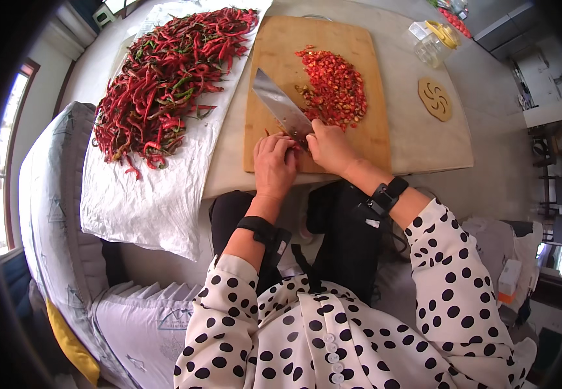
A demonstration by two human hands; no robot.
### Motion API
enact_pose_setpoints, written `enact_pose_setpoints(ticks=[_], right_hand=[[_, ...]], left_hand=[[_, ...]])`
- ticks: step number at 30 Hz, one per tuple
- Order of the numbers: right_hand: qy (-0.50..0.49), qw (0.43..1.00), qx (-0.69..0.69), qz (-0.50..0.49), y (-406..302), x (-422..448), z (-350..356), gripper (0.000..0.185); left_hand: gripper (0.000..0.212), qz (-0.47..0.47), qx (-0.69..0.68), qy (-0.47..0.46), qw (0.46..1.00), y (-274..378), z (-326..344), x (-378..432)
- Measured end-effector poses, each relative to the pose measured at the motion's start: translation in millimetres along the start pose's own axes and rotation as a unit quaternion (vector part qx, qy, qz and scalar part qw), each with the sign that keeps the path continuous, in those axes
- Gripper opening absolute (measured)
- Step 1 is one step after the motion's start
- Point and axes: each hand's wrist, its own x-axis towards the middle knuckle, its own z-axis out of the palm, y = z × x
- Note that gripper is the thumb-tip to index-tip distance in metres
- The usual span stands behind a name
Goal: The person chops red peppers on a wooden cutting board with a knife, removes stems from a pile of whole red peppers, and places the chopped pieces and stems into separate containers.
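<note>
My right hand (332, 147) grips the handle of a kitchen cleaver (281, 102), whose blade points up and to the left over a wooden cutting board (276, 53). Beside the blade, the curled fingers of my left hand (276, 160) press on red chili peppers (300, 146) near the board's front edge; the fingers partly hide them. A heap of chopped red chili (337, 90) with pale seeds lies on the board beyond the blade. To the left, a large pile of whole red chilies (164, 82), a few of them green, rests on a white woven sheet (164, 204).
On the table's (407, 146) right side lie a tan trivet (435, 99) with curved slots and a clear jar (434, 46) with a yellow lid. A covered sofa (62, 194) stands close on the left. My knees (344, 228) are under the front edge.
</note>
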Motion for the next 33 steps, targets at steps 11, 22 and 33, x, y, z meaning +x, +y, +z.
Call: enact_pose_setpoints(ticks=[11,22,33], right_hand=[[0.001,1.000,0.006,0.029,1.0,-9.0,-36.3,0.017],[-0.010,0.999,0.010,0.037,-5.7,-30.2,-60.3,0.017],[-0.052,0.999,-0.008,0.014,-18.7,-38.9,-59.5,0.016]], left_hand=[[0.010,-0.011,-0.011,0.002,1.000,-1.9,0.5,-2.3],[0.021,0.000,0.123,-0.040,0.992,16.5,-8.6,-6.4],[0.013,0.030,0.023,-0.007,0.999,-5.4,-3.7,-2.2]])
